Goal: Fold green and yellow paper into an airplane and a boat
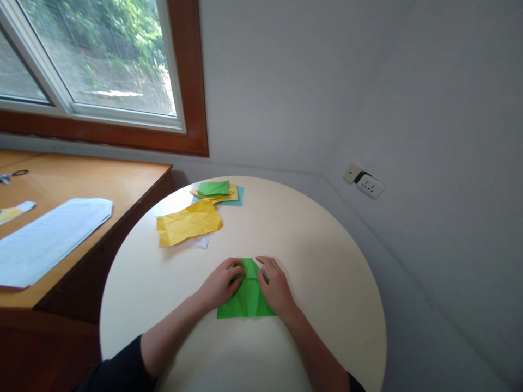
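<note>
A sheet of green origami paper (pixel 248 302) lies on the round table in front of me, creased, with a narrower folded part at its far end. My left hand (pixel 223 282) rests over its left side, fingers curled and pinching the paper near the fold. On the opposite side my right hand (pixel 275 286) holds the right edge, thumb bent in against the paper and forefinger reaching to the far corner. Parts of both side edges are hidden under the hands.
Beyond the hands, a crumpled yellow sheet (pixel 190 222) partly covers a white paper (pixel 200 242). Behind it sits a stack topped by a folded green paper (pixel 213 188). A wooden desk (pixel 134 177) at left bears printed sheets (pixel 61 234) and scissors (pixel 14 175).
</note>
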Available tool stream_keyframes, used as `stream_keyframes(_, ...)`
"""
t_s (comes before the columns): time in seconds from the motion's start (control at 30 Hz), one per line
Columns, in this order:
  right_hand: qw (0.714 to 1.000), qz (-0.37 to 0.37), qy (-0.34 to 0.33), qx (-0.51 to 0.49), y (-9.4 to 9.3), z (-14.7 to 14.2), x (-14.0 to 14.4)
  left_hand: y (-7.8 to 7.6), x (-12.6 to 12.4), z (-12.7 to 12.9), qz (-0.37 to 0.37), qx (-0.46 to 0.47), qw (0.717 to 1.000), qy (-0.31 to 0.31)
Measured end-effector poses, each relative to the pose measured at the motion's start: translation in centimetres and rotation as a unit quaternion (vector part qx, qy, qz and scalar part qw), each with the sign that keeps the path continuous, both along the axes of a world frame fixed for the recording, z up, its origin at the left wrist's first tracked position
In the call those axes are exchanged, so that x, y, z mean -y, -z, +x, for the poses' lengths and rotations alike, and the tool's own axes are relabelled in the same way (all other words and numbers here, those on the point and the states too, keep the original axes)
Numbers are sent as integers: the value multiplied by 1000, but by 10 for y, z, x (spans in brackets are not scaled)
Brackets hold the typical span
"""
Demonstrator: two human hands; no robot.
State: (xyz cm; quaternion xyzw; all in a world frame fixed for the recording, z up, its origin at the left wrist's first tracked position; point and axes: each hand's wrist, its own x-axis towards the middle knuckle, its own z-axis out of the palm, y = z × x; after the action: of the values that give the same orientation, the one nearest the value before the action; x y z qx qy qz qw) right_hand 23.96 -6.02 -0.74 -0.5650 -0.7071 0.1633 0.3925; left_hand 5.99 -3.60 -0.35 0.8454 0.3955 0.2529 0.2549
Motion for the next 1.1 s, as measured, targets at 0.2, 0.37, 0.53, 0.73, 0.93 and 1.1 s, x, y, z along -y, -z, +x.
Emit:
stream_keyframes(0.2, 996, -11, 23, 85, 3, 3, 0, 1, 1, 1, -8, 11, 1000, -9)
stream_keyframes(0.37, 994, -2, 25, 111, 6, 2, 0, 6, 2, 0, -6, 25, 1000, -18)
stream_keyframes(0.53, 990, -11, 45, 130, 4, 2, 1, 11, 1, 0, 5, 32, 998, -48)
stream_keyframes(0.73, 988, -27, 45, 146, 4, 1, 2, 11, 0, -1, 18, 15, 994, -110)
stream_keyframes(0.93, 990, -16, 47, 135, 7, 1, 2, 7, 0, -1, 29, 8, 995, -98)
stream_keyframes(1.1, 990, -12, 44, 134, 8, 1, 1, 8, -1, -1, 34, -1, 996, -88)
